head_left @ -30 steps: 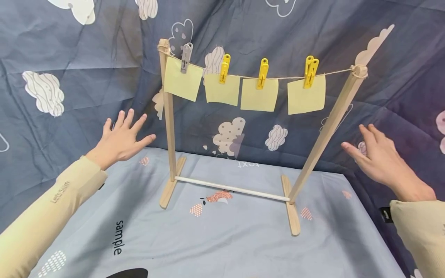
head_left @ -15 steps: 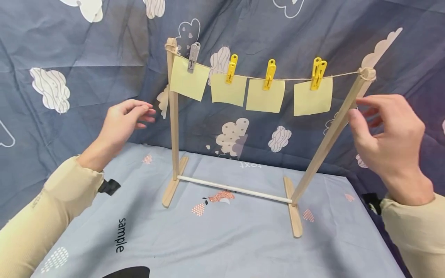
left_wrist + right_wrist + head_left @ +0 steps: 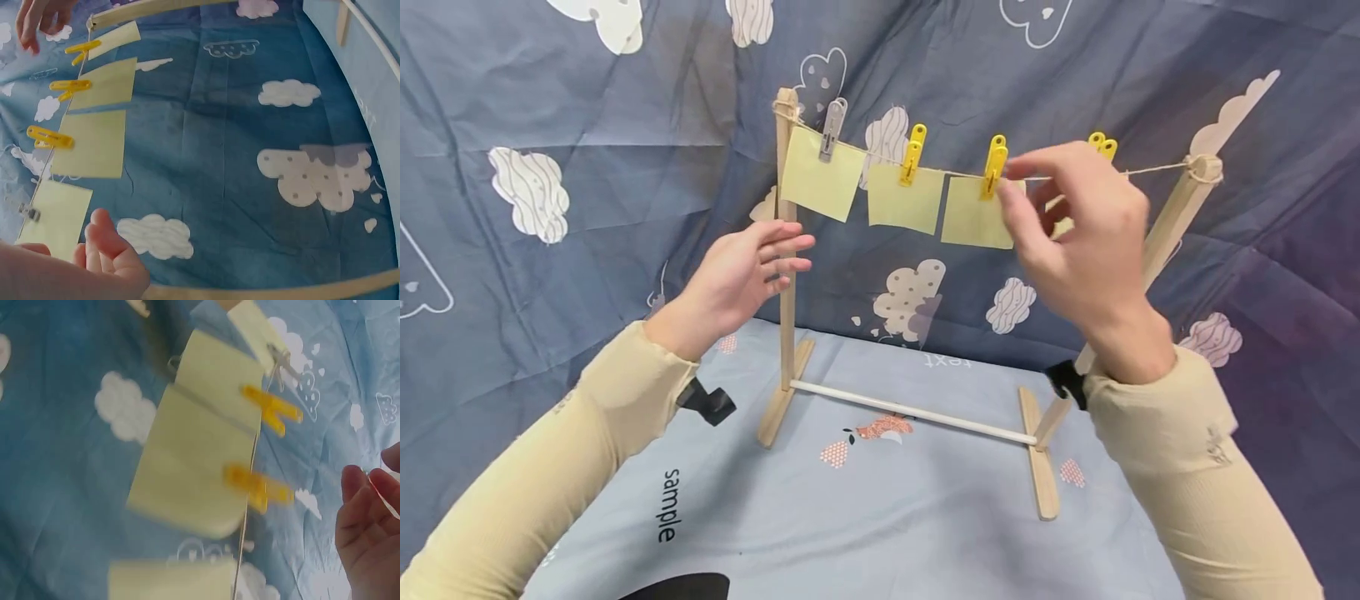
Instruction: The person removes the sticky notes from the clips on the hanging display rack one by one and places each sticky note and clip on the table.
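Observation:
Four-sided yellow paper notes hang from a string on a wooden stand [image 3: 786, 250]. A grey clothespin [image 3: 832, 130] holds the leftmost note [image 3: 822, 183]. Yellow clothespins grip the others: one on the second note [image 3: 906, 200], a middle one [image 3: 996, 167] and a rightmost one [image 3: 1103, 143]. My right hand [image 3: 1090, 233], fingers loosely bent, hovers in front of the line near the middle yellow clothespin; the right wrist view shows a gap between them. It hides most of the rightmost note. My left hand [image 3: 737, 271] is beside the left post, below the leftmost note, fingers loose, holding nothing.
A white rod [image 3: 917, 412] joins the stand's feet on a light blue cloth [image 3: 865, 533]. The right post [image 3: 1176, 208] stands behind my right forearm. Dark cloud-patterned fabric [image 3: 625, 100] hangs behind. A black shape [image 3: 681, 587] lies at the front edge.
My right hand has swung left from outside the right post to the middle yellow clothespin. The left hand first drew its fingers in, then moved right to the left post. The view shifted slightly.

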{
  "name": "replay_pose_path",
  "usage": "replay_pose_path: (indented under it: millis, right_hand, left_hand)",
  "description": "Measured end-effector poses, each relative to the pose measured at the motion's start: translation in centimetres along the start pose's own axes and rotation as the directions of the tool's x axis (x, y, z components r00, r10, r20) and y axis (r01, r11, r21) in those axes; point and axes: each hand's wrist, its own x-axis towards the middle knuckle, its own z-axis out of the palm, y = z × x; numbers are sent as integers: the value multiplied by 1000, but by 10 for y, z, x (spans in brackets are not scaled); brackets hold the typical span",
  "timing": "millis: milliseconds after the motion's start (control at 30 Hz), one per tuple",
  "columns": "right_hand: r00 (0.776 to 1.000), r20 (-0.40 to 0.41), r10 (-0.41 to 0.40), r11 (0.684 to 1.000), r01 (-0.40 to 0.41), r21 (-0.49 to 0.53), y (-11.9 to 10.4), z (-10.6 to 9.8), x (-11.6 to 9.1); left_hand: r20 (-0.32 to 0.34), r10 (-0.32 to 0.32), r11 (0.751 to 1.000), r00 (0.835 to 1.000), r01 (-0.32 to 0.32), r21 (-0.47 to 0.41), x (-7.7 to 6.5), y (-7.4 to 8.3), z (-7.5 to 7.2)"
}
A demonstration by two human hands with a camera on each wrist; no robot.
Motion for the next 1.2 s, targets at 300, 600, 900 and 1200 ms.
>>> replay_pose_path:
  millis: [300, 600, 900, 1200]
  right_hand:
    - [985, 162, -52, 998, 46, 36, -19, 54, 18]
    - [912, 348, 219, 972, -234, 3, -32, 89, 38]
    - [777, 463, 426, 884, -466, -31, -43, 111, 59]
    - [670, 527, 523, 726, -674, 136, -41, 121, 69]
  left_hand:
    - [-46, -41, 991, 998, 34, -133, 16, -7, 32]
    - [-126, 72, 956, 989, -105, -275, 30, -12, 49]
    - [-146, 178, 920, 973, -217, -327, 32, -10, 46]
    - [-203, 229, 937, 952, -272, -218, 33, -16, 47]
